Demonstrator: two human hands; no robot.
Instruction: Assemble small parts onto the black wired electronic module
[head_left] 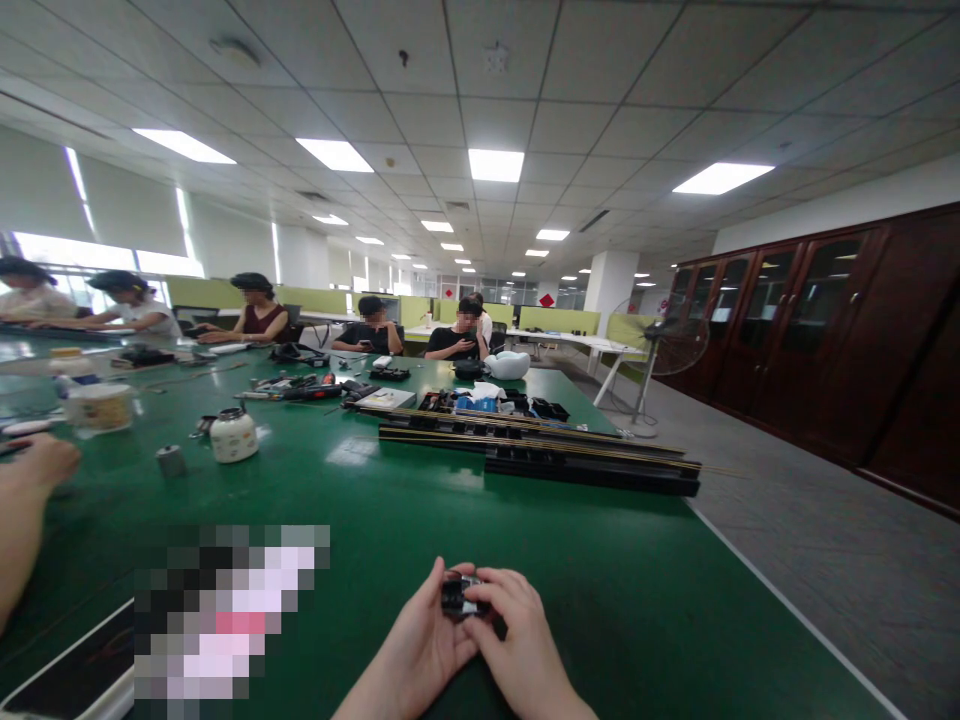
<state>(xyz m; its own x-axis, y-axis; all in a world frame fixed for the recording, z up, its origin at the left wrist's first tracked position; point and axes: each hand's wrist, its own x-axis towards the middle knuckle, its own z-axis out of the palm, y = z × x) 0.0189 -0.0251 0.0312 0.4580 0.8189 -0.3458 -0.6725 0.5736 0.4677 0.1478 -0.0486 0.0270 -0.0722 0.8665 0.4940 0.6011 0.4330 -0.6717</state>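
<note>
Small black thing point(453, 598) is held between the left hand point(424, 635) and the right hand point(521, 632), over the near part of the green worktop point(615, 590). It is cupped from the left and below by the left hand, with the thumb held up beside it. It is pinched from the right by the right hand, with fingers bent over it and the thumb by its near edge. Its underside is hidden. Well past it, long black bars point(592, 473) are laid out. Far to its left, a white jar point(234, 440) is seen, with a gray can point(170, 461) near the jar.
</note>
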